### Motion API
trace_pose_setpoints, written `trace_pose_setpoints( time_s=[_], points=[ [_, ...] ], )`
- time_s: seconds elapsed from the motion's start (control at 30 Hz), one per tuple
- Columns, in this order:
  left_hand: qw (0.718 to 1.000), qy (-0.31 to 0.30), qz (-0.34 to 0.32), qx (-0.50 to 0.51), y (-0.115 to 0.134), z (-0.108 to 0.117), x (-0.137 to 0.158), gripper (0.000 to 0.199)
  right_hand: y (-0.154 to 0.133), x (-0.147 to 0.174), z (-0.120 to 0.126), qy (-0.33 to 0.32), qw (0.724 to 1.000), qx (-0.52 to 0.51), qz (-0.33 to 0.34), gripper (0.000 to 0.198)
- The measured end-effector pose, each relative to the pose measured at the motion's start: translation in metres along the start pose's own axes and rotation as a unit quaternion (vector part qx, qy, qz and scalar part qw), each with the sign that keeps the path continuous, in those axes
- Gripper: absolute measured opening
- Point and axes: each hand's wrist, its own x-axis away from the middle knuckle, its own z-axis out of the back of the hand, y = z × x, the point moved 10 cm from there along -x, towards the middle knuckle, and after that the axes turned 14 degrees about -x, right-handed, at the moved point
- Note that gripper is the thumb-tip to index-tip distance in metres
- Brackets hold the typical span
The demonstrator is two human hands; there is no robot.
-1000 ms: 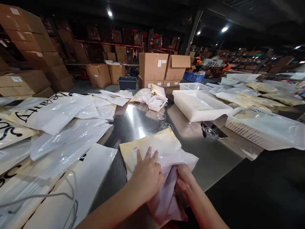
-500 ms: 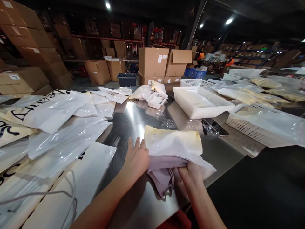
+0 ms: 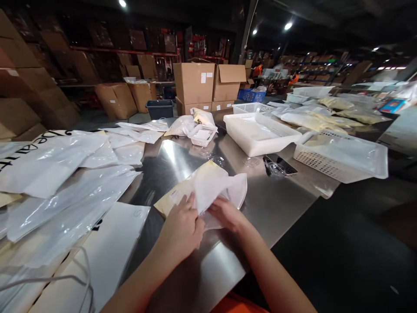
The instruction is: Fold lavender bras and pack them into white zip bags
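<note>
A cream and white plastic garment bag (image 3: 208,187) lies turned at an angle on the metal table (image 3: 260,208), with a small printed label near its left end. My left hand (image 3: 182,226) is closed on its near edge, fingertips lying over the film. My right hand (image 3: 226,213) is closed at the bag's right part, its fingertips tucked under a raised white flap. The mauve cloth seen earlier is now hidden. Beyond the bag, a phone (image 3: 286,165) lies beside a crumpled clear wrapper (image 3: 273,168).
Stacked white bags (image 3: 61,161) and a grey cable (image 3: 48,279) cover the left side. A small white basket (image 3: 202,135), a white tray (image 3: 260,145) and a perforated basket (image 3: 325,163) stand farther back and right. Cardboard boxes (image 3: 194,84) rise behind the table.
The bag has turned and shifted left and nearer. The mauve cloth that hung out is out of sight. My right hand has moved left and up, closer to my left hand.
</note>
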Motion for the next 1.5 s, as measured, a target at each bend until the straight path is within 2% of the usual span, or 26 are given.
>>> trace_pose_setpoints(
  time_s=[0.03,0.07,0.1,0.13,0.2,0.23,0.27,0.3,0.37,0.43,0.5,0.57,0.63,0.73,0.8,0.9,0.97,1.03,1.07,1.1,1.2,1.3,1.33,1.4,1.47,1.5],
  points=[
    [0.999,0.025,0.017,-0.009,-0.010,0.006,-0.001,0.046,-0.006,0.016,0.009,0.010,0.999,0.048,0.001,0.038],
    [0.998,0.049,0.032,-0.019,-0.018,0.012,-0.002,0.047,-0.017,0.034,0.022,0.033,0.987,0.153,0.028,0.037],
    [0.996,0.072,0.046,-0.030,-0.024,0.017,-0.002,0.048,-0.030,0.053,0.037,0.064,0.958,0.274,0.056,0.036],
    [0.993,0.093,0.059,-0.041,-0.029,0.021,-0.001,0.049,-0.044,0.072,0.056,0.116,0.912,0.385,0.079,0.040],
    [0.987,0.125,0.081,-0.056,-0.037,0.027,0.000,0.050,-0.063,0.105,0.087,0.196,0.801,0.559,0.094,0.043],
    [0.985,0.136,0.088,-0.061,-0.039,0.029,0.000,0.050,-0.064,0.114,0.097,0.202,0.762,0.609,0.088,0.040],
    [0.983,0.144,0.090,-0.063,-0.039,0.030,0.000,0.050,-0.058,0.119,0.104,0.184,0.742,0.640,0.077,0.037],
    [0.983,0.149,0.088,-0.064,-0.039,0.030,0.001,0.048,-0.049,0.121,0.107,0.146,0.741,0.652,0.065,0.032],
    [0.984,0.150,0.074,-0.060,-0.037,0.030,0.001,0.043,-0.027,0.122,0.101,0.055,0.770,0.634,0.041,0.026],
    [0.987,0.140,0.054,-0.053,-0.034,0.027,0.000,0.038,-0.012,0.124,0.087,-0.009,0.823,0.568,0.007,0.032],
    [0.991,0.119,0.032,-0.042,-0.030,0.023,0.000,0.035,-0.007,0.120,0.064,-0.054,0.890,0.453,-0.027,0.036],
    [0.995,0.093,0.014,-0.032,-0.024,0.018,-0.001,0.034,-0.016,0.105,0.039,-0.067,0.945,0.319,-0.016,0.040],
    [0.997,0.067,0.002,-0.028,-0.019,0.014,-0.001,0.034,-0.035,0.077,0.022,-0.031,0.970,0.232,0.059,0.045],
    [0.999,0.031,-0.015,-0.035,-0.010,0.010,0.001,0.034,-0.052,0.031,0.009,0.034,0.959,0.222,0.170,0.040],
    [0.999,0.004,-0.031,-0.041,-0.006,0.008,0.005,0.034,-0.051,0.012,-0.002,0.029,0.945,0.262,0.194,0.031],
    [0.997,-0.032,-0.035,-0.058,-0.007,0.004,0.010,0.030,-0.050,0.015,-0.006,0.018,0.920,0.338,0.198,0.017],
    [0.996,-0.046,-0.018,-0.078,-0.011,0.001,0.012,0.029,-0.070,0.031,0.007,0.082,0.871,0.420,0.241,0.015],
    [0.993,-0.060,0.004,-0.105,-0.013,-0.006,0.012,0.036,-0.101,0.047,0.022,0.163,0.790,0.507,0.302,0.023],
    [0.990,-0.068,0.017,-0.119,-0.014,-0.011,0.012,0.040,-0.113,0.049,0.029,0.183,0.762,0.534,0.318,0.032],
    [0.988,-0.079,0.030,-0.130,-0.013,-0.016,0.011,0.045,-0.123,0.045,0.035,0.182,0.753,0.547,0.318,0.039],
    [0.981,-0.114,0.071,-0.141,-0.018,-0.029,0.012,0.050,-0.143,0.019,0.050,0.114,0.799,0.524,0.272,0.035],
    [0.978,-0.117,0.153,-0.085,-0.048,-0.017,0.022,0.039,-0.178,0.010,0.051,0.091,0.828,0.489,0.258,0.032],
    [0.977,-0.099,0.183,-0.046,-0.063,-0.005,0.027,0.034,-0.191,0.011,0.046,0.087,0.836,0.478,0.253,0.032],
    [0.978,-0.017,0.201,0.054,-0.090,0.035,0.034,0.023,-0.218,0.015,0.028,0.079,0.854,0.450,0.250,0.028],
    [0.962,0.054,0.205,0.171,-0.118,0.075,0.038,0.015,-0.244,0.020,0.000,0.071,0.877,0.404,0.252,0.022],
    [0.950,0.066,0.210,0.224,-0.132,0.091,0.038,0.016,-0.254,0.021,-0.014,0.069,0.890,0.379,0.244,0.019]
  ],
)
